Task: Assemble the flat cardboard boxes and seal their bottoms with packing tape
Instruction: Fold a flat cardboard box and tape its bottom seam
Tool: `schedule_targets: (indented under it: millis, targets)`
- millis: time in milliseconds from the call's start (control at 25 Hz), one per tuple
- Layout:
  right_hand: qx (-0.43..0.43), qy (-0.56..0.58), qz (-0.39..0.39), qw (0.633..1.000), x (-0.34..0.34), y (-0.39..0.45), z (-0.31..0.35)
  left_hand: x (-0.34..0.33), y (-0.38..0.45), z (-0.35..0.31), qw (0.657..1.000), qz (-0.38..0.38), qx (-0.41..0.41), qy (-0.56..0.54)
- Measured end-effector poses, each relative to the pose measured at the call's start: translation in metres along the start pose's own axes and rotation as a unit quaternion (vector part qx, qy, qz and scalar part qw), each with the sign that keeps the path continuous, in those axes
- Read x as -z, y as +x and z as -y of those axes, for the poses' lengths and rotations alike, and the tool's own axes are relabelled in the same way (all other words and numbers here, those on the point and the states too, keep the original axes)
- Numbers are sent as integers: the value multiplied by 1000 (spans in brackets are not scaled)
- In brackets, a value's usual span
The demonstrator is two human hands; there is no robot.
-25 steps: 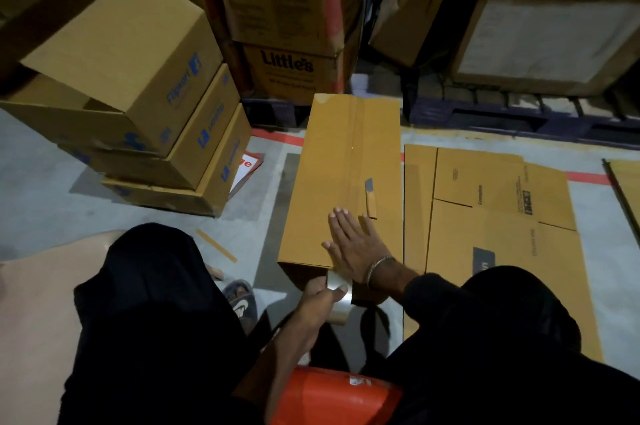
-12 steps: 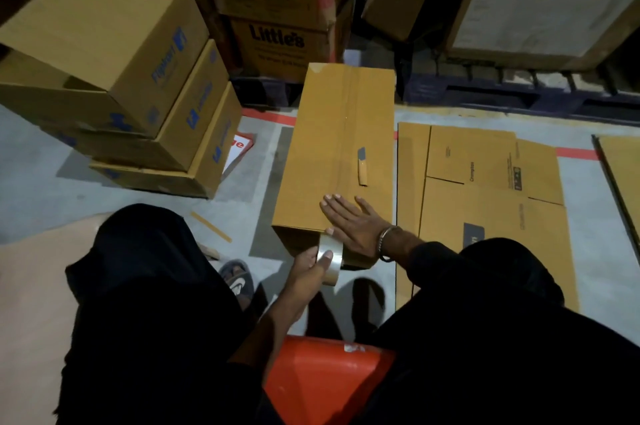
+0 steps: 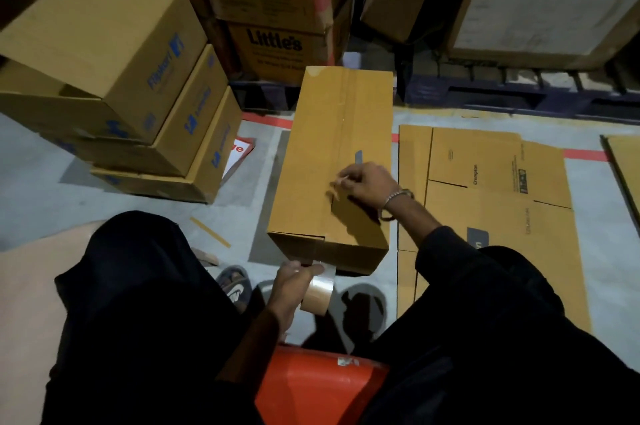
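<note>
An assembled brown box point(image 3: 329, 126) lies lengthwise on the floor in front of me, with clear tape along its top seam. My left hand point(image 3: 289, 287) grips the roll of packing tape point(image 3: 320, 291) just below the box's near end. Tape still runs from the roll up the near face. My right hand point(image 3: 363, 184) rests on the box top with its fingers curled over a small cutter point(image 3: 358, 157). Only the cutter's grey tip sticks out past the fingers.
Assembled boxes point(image 3: 114, 54) are stacked at the left. A flat cardboard box point(image 3: 485, 189) lies on the floor to the right, another flat sheet point(image 3: 627, 165) at the far right. Pallets with large cartons point(image 3: 277, 47) stand behind. An orange stool point(image 3: 322, 386) is under me.
My right hand lifted from pressing flat at the box's near end and moved forward onto the cutter. My left hand pulled the tape roll down below the box edge.
</note>
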State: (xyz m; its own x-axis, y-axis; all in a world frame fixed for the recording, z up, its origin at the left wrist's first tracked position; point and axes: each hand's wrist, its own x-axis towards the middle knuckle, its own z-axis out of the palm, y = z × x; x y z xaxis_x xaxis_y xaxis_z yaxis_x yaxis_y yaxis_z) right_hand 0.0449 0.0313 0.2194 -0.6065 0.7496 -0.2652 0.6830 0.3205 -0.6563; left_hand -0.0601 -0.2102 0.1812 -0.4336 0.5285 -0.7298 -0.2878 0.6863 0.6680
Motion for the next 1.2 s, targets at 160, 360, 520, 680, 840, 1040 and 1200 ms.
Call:
schedule_targets:
  millis: [160, 360, 520, 680, 840, 1040, 1200]
  targets:
    - [-172, -49, -126, 976, 3, 21, -24, 3, 6, -3, 999, 43, 4, -30]
    - [-215, -16, -93, 972, -10, 38, -17, -3, 10, -4, 996, 82, 27, -18]
    - [-246, 143, -42, 958, -2, 10, -5, -6, 17, 2, 997, 79, 16, 0]
    - [-221, 318, 126, 913, 17, -35, 27, -14, 25, 7, 999, 49, -5, -14]
    - [-196, 301, 113, 926, 16, -84, 39, -14, 21, 5, 999, 52, -8, -15]
    - [-268, 316, 75, 907, 5, -119, 14, -4, 22, 4, 998, 63, -10, 8]
    - [-213, 210, 102, 949, -4, -134, 22, -5, 28, 11, 998, 61, -29, 3]
